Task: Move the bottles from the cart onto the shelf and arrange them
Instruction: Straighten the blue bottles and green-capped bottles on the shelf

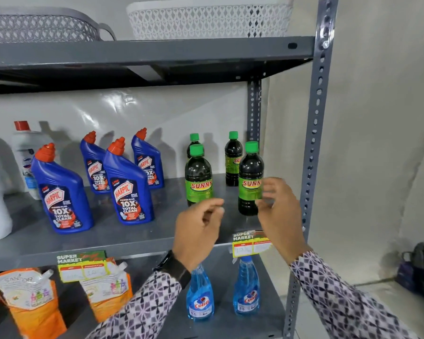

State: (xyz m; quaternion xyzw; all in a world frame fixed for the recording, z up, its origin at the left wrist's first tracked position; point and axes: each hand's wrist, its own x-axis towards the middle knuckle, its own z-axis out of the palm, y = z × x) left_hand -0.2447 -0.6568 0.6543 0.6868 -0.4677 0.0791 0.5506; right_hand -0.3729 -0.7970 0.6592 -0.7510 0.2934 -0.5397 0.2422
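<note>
Several dark Sunny bottles with green caps stand on the grey middle shelf (132, 238) at its right end: a front left bottle (198, 176), a front right bottle (250, 177) and two behind, one of them (233, 159) at the back right. My left hand (197, 232) hovers in front of the front left bottle, fingers loosely curled, holding nothing. My right hand (279, 211) is beside the front right bottle, fingers spread, its fingertips at the label; whether they touch is blurred. The cart is out of view.
Several blue Harpic bottles (127, 184) stand left of the Sunny bottles, white jugs (25, 152) at the far left. Two blue Colin spray bottles (200, 294) and orange refill pouches (30, 302) sit on the lower shelf. Baskets (206, 20) rest above. The upright post (313, 143) is at the right.
</note>
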